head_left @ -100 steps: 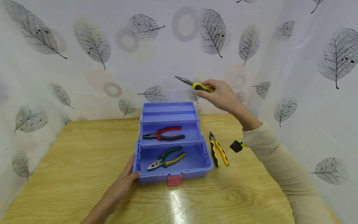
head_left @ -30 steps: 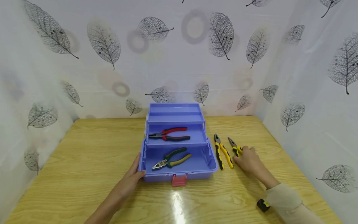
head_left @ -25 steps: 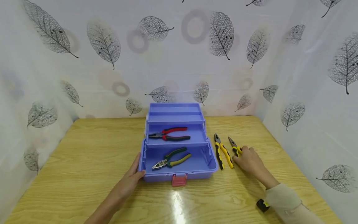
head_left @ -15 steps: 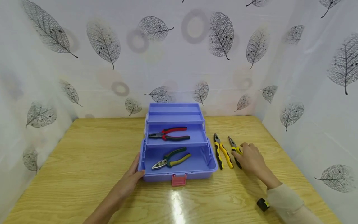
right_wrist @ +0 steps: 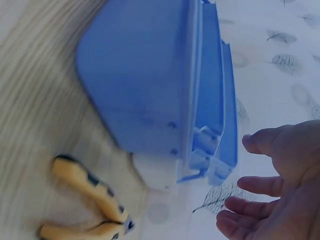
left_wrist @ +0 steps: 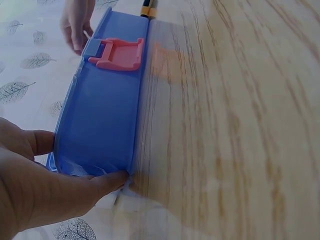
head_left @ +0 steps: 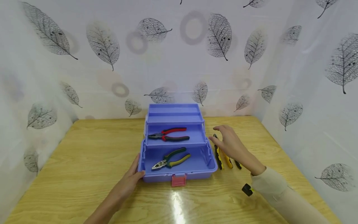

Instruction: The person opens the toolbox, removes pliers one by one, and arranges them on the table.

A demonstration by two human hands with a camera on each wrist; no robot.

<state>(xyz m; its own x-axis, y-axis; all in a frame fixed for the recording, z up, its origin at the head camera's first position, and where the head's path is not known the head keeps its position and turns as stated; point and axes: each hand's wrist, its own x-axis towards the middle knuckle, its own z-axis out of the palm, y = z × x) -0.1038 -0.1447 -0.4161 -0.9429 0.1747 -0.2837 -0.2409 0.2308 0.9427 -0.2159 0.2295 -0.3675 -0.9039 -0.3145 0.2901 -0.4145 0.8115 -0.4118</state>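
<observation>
My left hand (head_left: 129,179) holds the front left corner of the blue toolbox (head_left: 193,176), thumb on one side and fingers on another. Inside it, red-and-black pliers (head_left: 175,138) lie in the middle tray, and green-and-yellow pliers (head_left: 179,160) lie in the bottom. My right hand (head_left: 232,144) hovers empty just right of the box, thumb and fingers spread. Below it are yellow-and-black pliers (head_left: 218,157), partly covered. Of the long-nose pliers (head_left: 238,164) beside them, only a handle end shows. The right wrist view shows that hand (right_wrist: 290,175) apart from the box.
A black-and-yellow object (head_left: 247,189), partly hidden by the right sleeve, appears near the right wrist. The box's pink latch (head_left: 178,180) hangs down at the front. A leaf-patterned white curtain (head_left: 167,62) surrounds the wooden table (head_left: 84,174) at the back and sides.
My right hand first held the long-nose pliers up, then laid them right of the other yellow pliers. It has let go and moved left and up towards the box. My left hand stays put.
</observation>
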